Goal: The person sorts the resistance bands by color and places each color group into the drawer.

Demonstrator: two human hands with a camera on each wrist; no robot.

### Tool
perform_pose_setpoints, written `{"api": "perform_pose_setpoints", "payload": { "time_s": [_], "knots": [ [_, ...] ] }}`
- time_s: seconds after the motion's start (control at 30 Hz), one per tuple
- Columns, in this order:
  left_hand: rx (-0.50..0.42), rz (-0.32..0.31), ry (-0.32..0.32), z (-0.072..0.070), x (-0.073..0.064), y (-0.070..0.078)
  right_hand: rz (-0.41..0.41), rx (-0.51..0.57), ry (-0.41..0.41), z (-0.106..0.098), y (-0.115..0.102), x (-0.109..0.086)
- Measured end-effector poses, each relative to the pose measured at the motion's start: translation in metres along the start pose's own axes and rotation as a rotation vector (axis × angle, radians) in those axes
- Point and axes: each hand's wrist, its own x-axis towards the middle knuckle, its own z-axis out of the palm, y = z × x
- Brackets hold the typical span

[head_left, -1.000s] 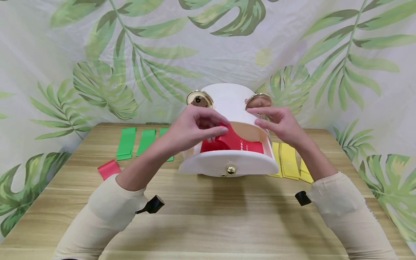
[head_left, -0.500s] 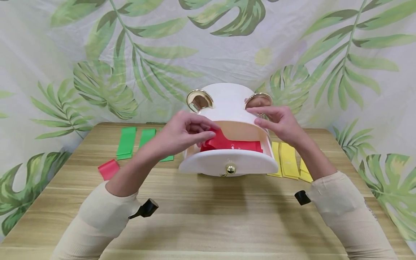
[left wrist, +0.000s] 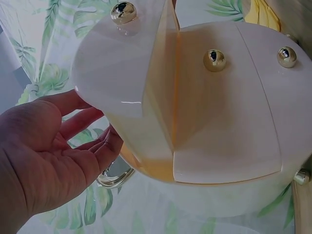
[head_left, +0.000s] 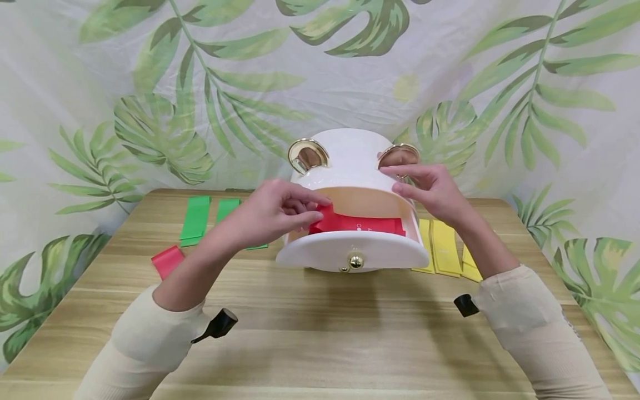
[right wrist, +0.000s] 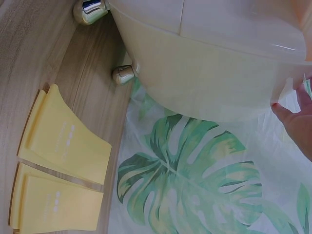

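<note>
Left grip pinches a red band, seemingly almost stowed in the drawer; spread right grip touches the box; green bands and yellow bands remain outside.

Curtained-off work spot, home or studio unclear: wood-grain table, creased leaf-print cloth behind and at sides.

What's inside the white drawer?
Inside the white drawer: a red band with white print, its raised left end at the left hand. The drawer's front hides its bottom, so anything beneath the band can't be seen.
</note>
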Motion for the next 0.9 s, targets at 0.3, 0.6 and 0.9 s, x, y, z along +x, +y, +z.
{"api": "perform_pose_setpoints", "payload": {
  "time_s": [0.3, 0.6, 0.9],
  "knots": [
    [0.075, -0.021, 0.014, -0.004, -0.007, 0.0, 0.0, 0.011, -0.005, 0.001, -0.001, 0.0],
    [-0.041, -0.016, 0.012, -0.011, -0.017, -0.003, -0.003, 0.015, -0.001, 0.001, 0.0, 0.0],
    [-0.212, 0.049, 0.078, -0.017, -0.029, -0.023, -0.003, -0.001, 0.0, 0.001, -0.001, -0.001]
  ]
}}
